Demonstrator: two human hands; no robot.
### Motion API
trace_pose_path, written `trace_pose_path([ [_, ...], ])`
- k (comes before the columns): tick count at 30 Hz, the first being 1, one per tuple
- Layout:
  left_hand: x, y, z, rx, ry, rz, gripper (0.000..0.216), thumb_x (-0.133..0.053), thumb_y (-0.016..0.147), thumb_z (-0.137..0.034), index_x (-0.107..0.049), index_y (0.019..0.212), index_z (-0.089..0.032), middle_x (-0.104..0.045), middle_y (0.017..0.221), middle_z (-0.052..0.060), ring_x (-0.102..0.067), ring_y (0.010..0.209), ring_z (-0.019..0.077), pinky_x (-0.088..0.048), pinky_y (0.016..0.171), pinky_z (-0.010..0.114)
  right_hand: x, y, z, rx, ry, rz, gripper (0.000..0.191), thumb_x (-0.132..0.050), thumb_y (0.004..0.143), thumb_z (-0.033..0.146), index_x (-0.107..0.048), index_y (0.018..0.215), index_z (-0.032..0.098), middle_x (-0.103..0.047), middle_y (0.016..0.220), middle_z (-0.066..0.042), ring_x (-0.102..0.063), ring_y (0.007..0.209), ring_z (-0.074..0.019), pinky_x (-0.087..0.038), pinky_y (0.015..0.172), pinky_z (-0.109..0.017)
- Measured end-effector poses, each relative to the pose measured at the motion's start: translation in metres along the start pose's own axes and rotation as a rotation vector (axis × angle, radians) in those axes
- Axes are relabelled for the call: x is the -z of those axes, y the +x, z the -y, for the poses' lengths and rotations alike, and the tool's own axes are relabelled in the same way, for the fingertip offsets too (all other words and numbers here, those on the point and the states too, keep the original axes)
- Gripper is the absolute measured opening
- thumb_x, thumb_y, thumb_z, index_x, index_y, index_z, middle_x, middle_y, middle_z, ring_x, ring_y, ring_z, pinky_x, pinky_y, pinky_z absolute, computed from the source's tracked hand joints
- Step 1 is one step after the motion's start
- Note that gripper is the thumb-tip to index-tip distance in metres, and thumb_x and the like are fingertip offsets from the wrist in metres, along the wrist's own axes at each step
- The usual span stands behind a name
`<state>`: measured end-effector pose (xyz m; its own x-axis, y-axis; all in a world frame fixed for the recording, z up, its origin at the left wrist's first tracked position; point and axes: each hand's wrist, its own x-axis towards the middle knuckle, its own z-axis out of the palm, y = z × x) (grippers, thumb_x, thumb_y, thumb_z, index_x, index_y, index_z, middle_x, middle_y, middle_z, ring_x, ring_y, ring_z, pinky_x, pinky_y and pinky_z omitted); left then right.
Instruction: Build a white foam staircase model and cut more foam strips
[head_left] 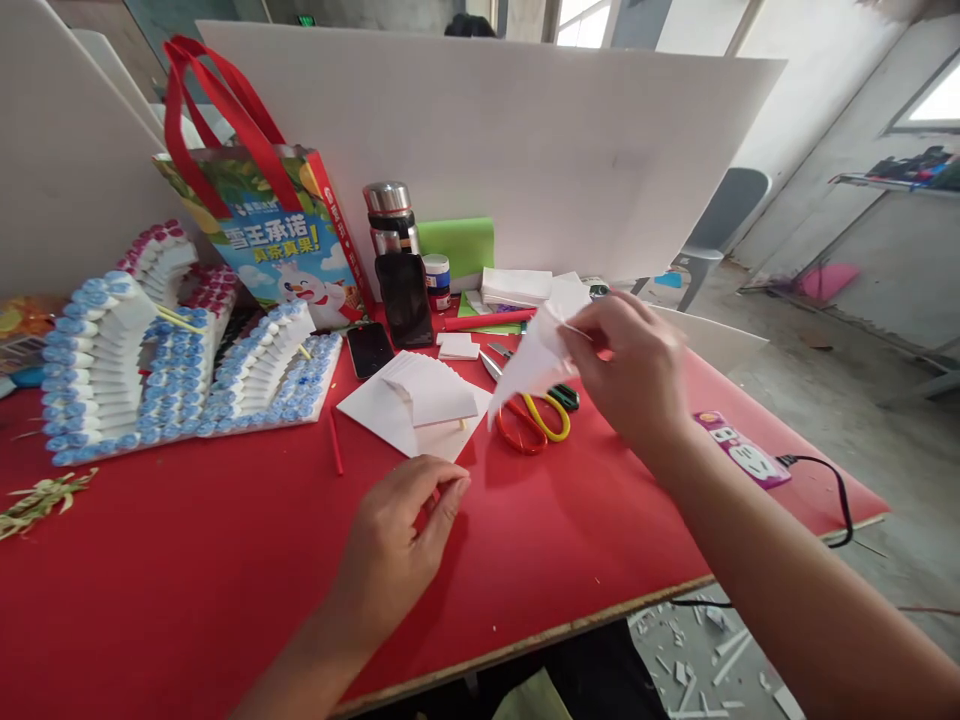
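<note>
My right hand, raised over the table's right half, pinches a thin white sheet of paper by one end; the sheet hangs curved toward the left. Below it lie scissors with red and yellow handle loops, next to a dark green-handled tool. My left hand is low over the red tabletop, thumb and fingertips pressed together; whether they hold anything small is hidden. Just beyond it rests a white square board carrying a fanned stack of folded white paper. A red pen-like stick lies left of the board.
Blue-and-white folded-paper models stand at left, near a gift bag. Two phones, one upright, a steel flask and a paper stack line the back before a white panel. A purple power strip lies right.
</note>
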<state>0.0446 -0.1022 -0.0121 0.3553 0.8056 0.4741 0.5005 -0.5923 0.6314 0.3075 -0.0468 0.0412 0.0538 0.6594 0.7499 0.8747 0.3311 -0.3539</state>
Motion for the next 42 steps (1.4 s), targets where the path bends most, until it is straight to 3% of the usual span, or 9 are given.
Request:
trace_pose_path([
  [2, 0.007, 0.004, 0.014, -0.031, 0.114, 0.07, 0.01, -0.057, 0.097, -0.021, -0.066, 0.094, -0.02, -0.07, 0.092, 0.005, -0.067, 0.086, 0.0177, -0.052, 0.078, 0.028, -0.029, 0.014, -0.015, 0.028, -0.103, 0.075, 0.016, -0.049, 0.092, 0.013, -0.06, 0.084, 0.02, -0.062, 0.094, -0.01, -0.057, 0.077, -0.0208, -0.044, 0.067, -0.034],
  [6, 0.013, 0.007, 0.035, -0.051, 0.254, 0.152, 0.015, -0.053, 0.098, -0.019, -0.067, 0.093, -0.018, -0.07, 0.095, 0.006, -0.064, 0.088, 0.0188, -0.051, 0.079, 0.031, -0.072, 0.002, -0.032, 0.054, -0.316, 0.453, 0.018, -0.052, 0.085, 0.004, -0.065, 0.083, 0.016, -0.061, 0.09, -0.016, -0.057, 0.087, -0.0281, -0.047, 0.076, -0.039],
  [11, 0.001, 0.012, 0.042, -0.254, 0.37, 0.193, 0.013, -0.058, 0.095, -0.016, -0.069, 0.102, -0.013, -0.068, 0.104, 0.011, -0.062, 0.099, 0.0248, -0.054, 0.085, 0.039, -0.07, -0.026, -0.027, 0.062, -0.254, 0.531, 0.02, -0.055, 0.093, 0.018, -0.071, 0.105, 0.016, -0.061, 0.115, -0.014, -0.059, 0.096, -0.0255, -0.047, 0.077, -0.034],
  [15, -0.009, 0.018, 0.042, -0.269, 0.388, 0.243, 0.012, -0.061, 0.093, -0.016, -0.069, 0.101, -0.013, -0.067, 0.103, 0.011, -0.061, 0.1, 0.0258, -0.055, 0.086, 0.041, -0.069, -0.031, -0.022, 0.17, -0.151, 0.75, 0.021, -0.056, 0.094, 0.017, -0.072, 0.108, 0.017, -0.065, 0.107, -0.01, -0.061, 0.089, -0.0197, -0.046, 0.073, -0.029],
  [23, -0.016, 0.014, 0.051, -0.294, 0.34, 0.143, 0.013, -0.058, 0.094, -0.011, -0.07, 0.1, -0.012, -0.068, 0.1, 0.01, -0.061, 0.098, 0.0233, -0.055, 0.086, 0.038, -0.092, -0.039, -0.021, 0.537, -0.486, 0.751, 0.031, -0.047, 0.086, -0.004, -0.07, 0.073, 0.015, -0.063, 0.079, -0.013, -0.056, 0.082, -0.0242, -0.039, 0.066, -0.034],
  [29, -0.018, 0.011, 0.055, -0.296, 0.341, 0.136, 0.015, -0.057, 0.094, -0.011, -0.07, 0.102, -0.013, -0.068, 0.103, 0.01, -0.06, 0.099, 0.0239, -0.055, 0.086, 0.04, -0.096, -0.046, -0.019, 0.392, -0.394, 0.604, 0.028, -0.046, 0.09, 0.003, -0.065, 0.072, 0.015, -0.063, 0.08, -0.01, -0.054, 0.071, -0.0188, -0.035, 0.062, -0.032],
  [34, -0.017, 0.008, 0.054, -0.302, 0.356, 0.152, 0.015, -0.056, 0.095, -0.011, -0.069, 0.103, -0.013, -0.067, 0.104, 0.01, -0.06, 0.099, 0.0237, -0.054, 0.087, 0.04, -0.084, -0.044, -0.024, -0.041, -0.013, 0.397, 0.007, -0.057, 0.085, 0.017, -0.061, 0.079, 0.018, -0.065, 0.084, -0.004, -0.055, 0.066, -0.0141, -0.037, 0.059, -0.027],
  [37, -0.017, 0.009, 0.054, -0.303, 0.355, 0.158, 0.017, -0.054, 0.096, -0.011, -0.068, 0.105, -0.013, -0.067, 0.106, 0.01, -0.059, 0.101, 0.0243, -0.053, 0.088, 0.041, -0.063, -0.041, -0.021, -0.287, 0.178, 0.253, 0.002, -0.06, 0.083, 0.022, -0.06, 0.082, 0.021, -0.06, 0.068, 0.002, -0.052, 0.057, -0.0122, -0.039, 0.058, -0.025],
  [42, -0.015, 0.011, 0.053, -0.287, 0.343, 0.166, 0.019, -0.052, 0.097, -0.01, -0.067, 0.107, -0.014, -0.066, 0.108, 0.01, -0.058, 0.103, 0.0237, -0.053, 0.09, 0.041, -0.043, -0.036, -0.02, -0.403, 0.313, 0.259, 0.007, -0.06, 0.086, 0.027, -0.064, 0.086, 0.022, -0.064, 0.069, 0.001, -0.057, 0.059, -0.0142, -0.043, 0.059, -0.027],
])
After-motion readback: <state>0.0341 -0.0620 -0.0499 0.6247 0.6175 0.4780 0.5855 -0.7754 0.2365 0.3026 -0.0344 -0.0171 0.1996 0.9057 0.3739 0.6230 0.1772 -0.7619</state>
